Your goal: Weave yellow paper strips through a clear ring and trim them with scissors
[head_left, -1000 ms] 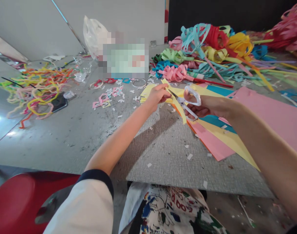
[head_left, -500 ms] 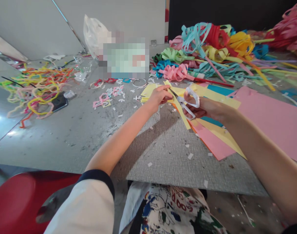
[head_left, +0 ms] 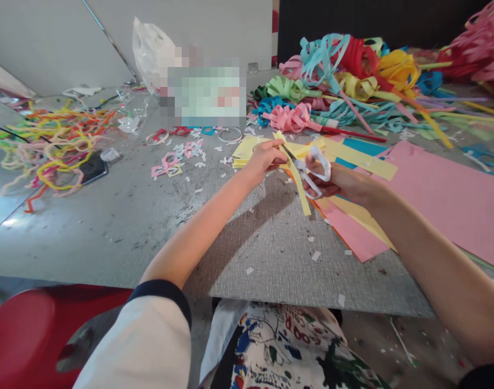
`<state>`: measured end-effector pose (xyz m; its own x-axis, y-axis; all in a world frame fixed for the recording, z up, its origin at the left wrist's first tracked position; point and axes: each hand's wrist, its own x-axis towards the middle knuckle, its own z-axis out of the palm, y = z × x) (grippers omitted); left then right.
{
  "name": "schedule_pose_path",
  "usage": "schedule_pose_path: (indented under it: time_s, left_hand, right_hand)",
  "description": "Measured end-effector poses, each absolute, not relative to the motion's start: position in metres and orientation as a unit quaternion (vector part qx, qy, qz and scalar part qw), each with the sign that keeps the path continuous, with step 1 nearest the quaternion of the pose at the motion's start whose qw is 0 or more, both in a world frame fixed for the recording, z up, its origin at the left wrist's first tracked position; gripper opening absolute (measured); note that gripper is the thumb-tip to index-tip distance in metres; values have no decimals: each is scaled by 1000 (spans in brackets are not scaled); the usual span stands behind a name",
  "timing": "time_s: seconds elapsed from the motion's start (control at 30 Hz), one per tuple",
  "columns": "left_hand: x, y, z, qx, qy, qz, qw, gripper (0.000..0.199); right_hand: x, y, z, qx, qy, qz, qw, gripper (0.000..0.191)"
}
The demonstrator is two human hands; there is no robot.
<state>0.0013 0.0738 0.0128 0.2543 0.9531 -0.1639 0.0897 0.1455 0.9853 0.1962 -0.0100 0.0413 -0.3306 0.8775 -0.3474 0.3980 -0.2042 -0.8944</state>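
Above the table, my left hand (head_left: pixel 267 156) pinches the upper end of a narrow yellow paper strip (head_left: pixel 301 192), whose lower end hangs free. White-handled scissors (head_left: pixel 320 165) are in my right hand (head_left: pixel 338 181), fingers in the loops. Their dark blades reach left to the strip, close to my left fingertips; whether the blades are fully closed I cannot tell. Behind and below my hands lies a stack of yellow paper (head_left: pixel 245 151). Under my right hand, pink paper (head_left: pixel 354 232) and more coloured sheets overlap.
Curled paper flowers (head_left: pixel 322 62) are heaped at the back right. Large pink sheets (head_left: pixel 449 194) lie on the right. Tangled fuzzy wires (head_left: pixel 60 146) cover a phone (head_left: pixel 96 167) at left. Paper scraps dot the grey table (head_left: pixel 149 227). A red stool (head_left: pixel 36 335) stands front left.
The view has shifted slightly. The hanging end of the yellow strip has swung a little to the left and the scissors handles sit closer together. Both hands keep their holds.
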Motion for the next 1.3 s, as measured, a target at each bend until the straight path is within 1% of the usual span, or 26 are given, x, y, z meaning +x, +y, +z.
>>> schedule_pose_path:
  time_s: [0.27,0.43,0.73,0.9,1.1,1.3]
  left_hand:
    - [2,74,11,526,477,384,590,65]
    - [2,74,12,522,478,381,594,68]
    - [3,74,12,525,487,378,586,65]
    - [3,72,13,523,480,380,593,65]
    - [3,73,12,519,481,380,595,64]
    - [2,71,14,523,478,373,599,71]
  right_hand:
    - [193,-13,45,-534,-590,559,233,79]
    - [194,-11,40,-534,-579,568,240,76]
    - [194,-11,39,-525,-597,562,227,75]
    - [193,-11,40,-540,-590,556,227,73]
    - [192,-10,38,-525,-592,565,235,72]
    - [193,-6,30,-535,-576,567,246,67]
